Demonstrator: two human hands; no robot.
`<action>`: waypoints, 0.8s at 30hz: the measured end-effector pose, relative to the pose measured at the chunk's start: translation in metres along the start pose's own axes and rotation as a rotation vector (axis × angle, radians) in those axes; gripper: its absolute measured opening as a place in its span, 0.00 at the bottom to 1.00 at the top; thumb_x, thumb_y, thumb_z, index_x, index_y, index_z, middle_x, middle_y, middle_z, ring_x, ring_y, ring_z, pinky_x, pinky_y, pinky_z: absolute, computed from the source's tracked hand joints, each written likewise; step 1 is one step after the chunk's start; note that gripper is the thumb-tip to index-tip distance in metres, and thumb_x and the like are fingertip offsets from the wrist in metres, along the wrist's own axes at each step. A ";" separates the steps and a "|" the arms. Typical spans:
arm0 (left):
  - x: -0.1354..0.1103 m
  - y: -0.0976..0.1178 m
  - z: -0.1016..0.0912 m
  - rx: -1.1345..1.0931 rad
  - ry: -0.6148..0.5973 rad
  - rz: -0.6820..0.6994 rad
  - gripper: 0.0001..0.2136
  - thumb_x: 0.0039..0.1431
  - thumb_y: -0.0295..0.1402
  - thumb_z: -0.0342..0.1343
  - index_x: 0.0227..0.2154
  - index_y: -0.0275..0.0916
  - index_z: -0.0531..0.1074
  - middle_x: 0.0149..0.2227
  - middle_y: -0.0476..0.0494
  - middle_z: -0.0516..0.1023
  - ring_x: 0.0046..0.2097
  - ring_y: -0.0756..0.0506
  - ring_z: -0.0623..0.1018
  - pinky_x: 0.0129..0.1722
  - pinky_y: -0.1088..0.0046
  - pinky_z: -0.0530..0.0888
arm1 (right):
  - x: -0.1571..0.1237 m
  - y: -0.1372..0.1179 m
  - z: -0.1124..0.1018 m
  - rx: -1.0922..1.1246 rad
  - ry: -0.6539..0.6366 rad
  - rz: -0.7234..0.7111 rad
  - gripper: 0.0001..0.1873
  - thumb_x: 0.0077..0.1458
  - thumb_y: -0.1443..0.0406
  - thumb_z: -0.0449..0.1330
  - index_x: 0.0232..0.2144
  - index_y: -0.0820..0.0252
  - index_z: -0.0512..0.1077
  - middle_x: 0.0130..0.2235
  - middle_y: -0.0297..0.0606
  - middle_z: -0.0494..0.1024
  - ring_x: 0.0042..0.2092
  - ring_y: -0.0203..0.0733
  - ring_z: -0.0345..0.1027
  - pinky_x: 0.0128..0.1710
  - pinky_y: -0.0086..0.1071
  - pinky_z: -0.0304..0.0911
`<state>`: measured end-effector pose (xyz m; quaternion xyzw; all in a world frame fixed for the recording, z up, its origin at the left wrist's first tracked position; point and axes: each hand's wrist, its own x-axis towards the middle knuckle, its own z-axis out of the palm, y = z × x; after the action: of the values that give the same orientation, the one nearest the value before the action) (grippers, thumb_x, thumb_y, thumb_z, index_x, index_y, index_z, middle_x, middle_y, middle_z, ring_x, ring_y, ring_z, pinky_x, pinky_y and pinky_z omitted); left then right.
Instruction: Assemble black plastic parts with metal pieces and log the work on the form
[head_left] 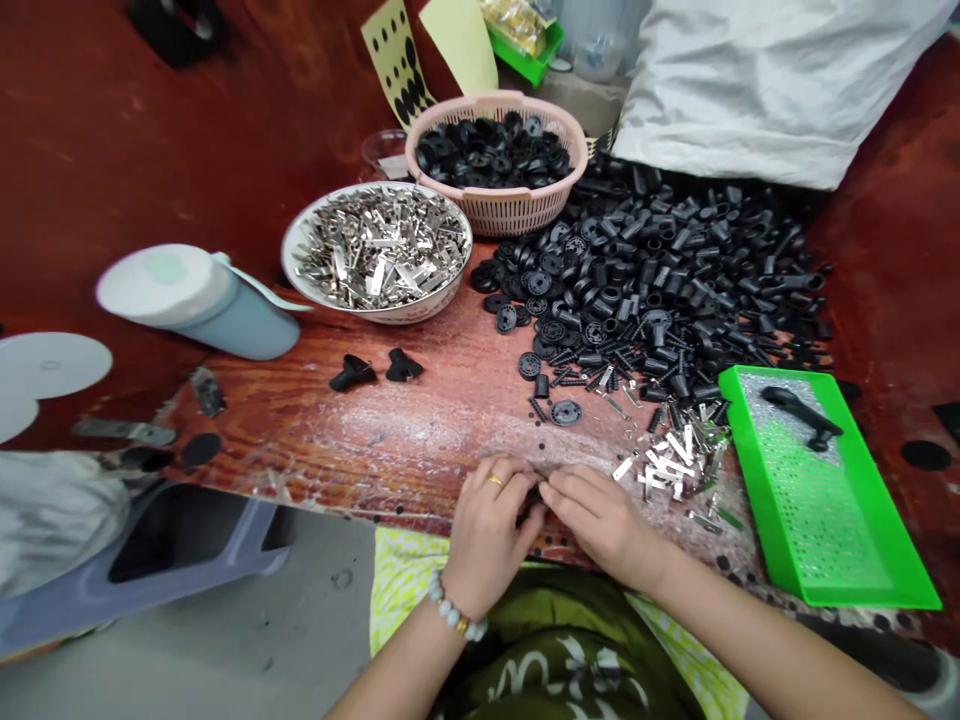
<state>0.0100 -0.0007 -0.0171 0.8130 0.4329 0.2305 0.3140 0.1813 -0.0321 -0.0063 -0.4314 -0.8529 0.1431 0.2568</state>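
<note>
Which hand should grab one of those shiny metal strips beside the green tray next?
Probably the right hand: the loose metal strips lie on its side, between it and the green tray. The left hand is farther from them. I can't clearly see what either hand holds.

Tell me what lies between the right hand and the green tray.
The head view shows loose silver metal strips on the tabletop between the right hand and the green tray, with black pieces along their far edge.
</note>
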 end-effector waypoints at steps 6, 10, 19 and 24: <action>0.001 0.002 -0.001 -0.002 -0.007 0.007 0.09 0.52 0.24 0.53 0.36 0.39 0.66 0.41 0.44 0.71 0.46 0.42 0.67 0.45 0.61 0.65 | -0.002 0.004 0.009 0.039 0.081 -0.039 0.16 0.56 0.74 0.52 0.48 0.69 0.63 0.41 0.49 0.71 0.45 0.44 0.62 0.44 0.41 0.66; 0.001 0.003 -0.002 -0.005 -0.009 0.009 0.09 0.52 0.23 0.52 0.37 0.40 0.66 0.40 0.46 0.73 0.47 0.42 0.67 0.47 0.61 0.64 | -0.004 0.004 0.009 0.049 0.144 -0.005 0.14 0.55 0.75 0.53 0.45 0.67 0.64 0.40 0.47 0.71 0.43 0.42 0.62 0.43 0.39 0.66; 0.000 0.002 0.000 0.024 0.002 -0.017 0.07 0.55 0.26 0.51 0.36 0.40 0.66 0.40 0.44 0.71 0.45 0.42 0.68 0.45 0.62 0.65 | -0.009 0.005 0.003 0.078 0.374 0.125 0.17 0.55 0.75 0.51 0.47 0.60 0.62 0.38 0.44 0.70 0.41 0.41 0.65 0.38 0.37 0.67; 0.000 0.002 0.002 0.047 0.015 -0.009 0.07 0.55 0.25 0.52 0.36 0.40 0.66 0.41 0.44 0.70 0.45 0.43 0.67 0.44 0.63 0.65 | -0.009 0.005 0.002 0.077 0.382 0.105 0.16 0.54 0.75 0.51 0.46 0.61 0.63 0.37 0.44 0.70 0.40 0.41 0.65 0.38 0.36 0.67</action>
<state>0.0121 -0.0024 -0.0173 0.8164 0.4444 0.2250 0.2923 0.1878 -0.0363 -0.0134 -0.4843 -0.7589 0.1045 0.4226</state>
